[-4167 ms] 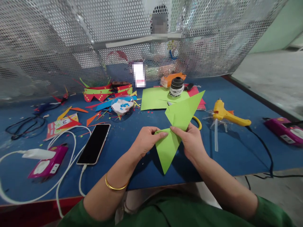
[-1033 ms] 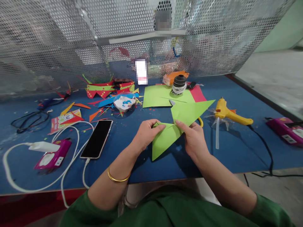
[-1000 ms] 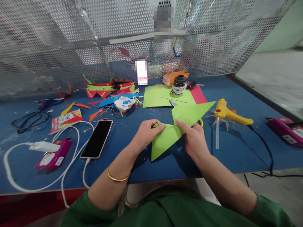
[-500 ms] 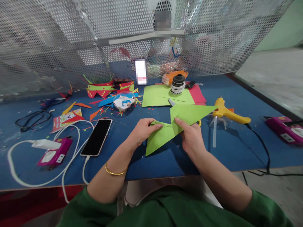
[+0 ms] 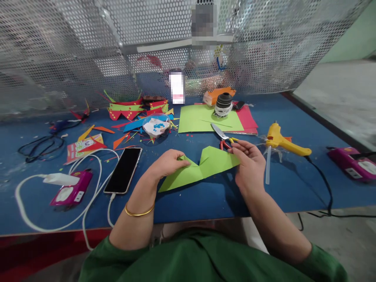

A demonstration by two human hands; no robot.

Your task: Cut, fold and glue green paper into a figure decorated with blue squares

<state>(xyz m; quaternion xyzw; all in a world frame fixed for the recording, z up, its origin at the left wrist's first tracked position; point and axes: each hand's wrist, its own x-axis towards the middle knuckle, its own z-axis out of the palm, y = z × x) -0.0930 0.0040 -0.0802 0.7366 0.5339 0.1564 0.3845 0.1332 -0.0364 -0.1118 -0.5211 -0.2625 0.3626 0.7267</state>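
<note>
A folded piece of light green paper [image 5: 202, 166], notched at its upper middle, is held above the blue table between both hands. My left hand [image 5: 169, 163] pinches its left part between thumb and fingers. At the right end, my right hand [image 5: 249, 164] grips the paper with thumb and fingertips. Just beyond the paper lie scissors [image 5: 219, 131] with red and yellow handles, partly hidden near my right fingers. Flat green sheets [image 5: 194, 119] rest farther back, on top of red ones.
A yellow glue gun [image 5: 282, 143] lies to the right, near a purple power socket [image 5: 352, 162]. On the left are a phone [image 5: 123, 170], white cables, another purple socket [image 5: 73, 190] and paper scraps. A metal mesh [image 5: 158, 31] rises behind the blue table [image 5: 188, 207].
My right hand has shifted right and up to the paper's right end, which now looks folded or curled shorter. My left hand moved slightly left. The scissors are more exposed.
</note>
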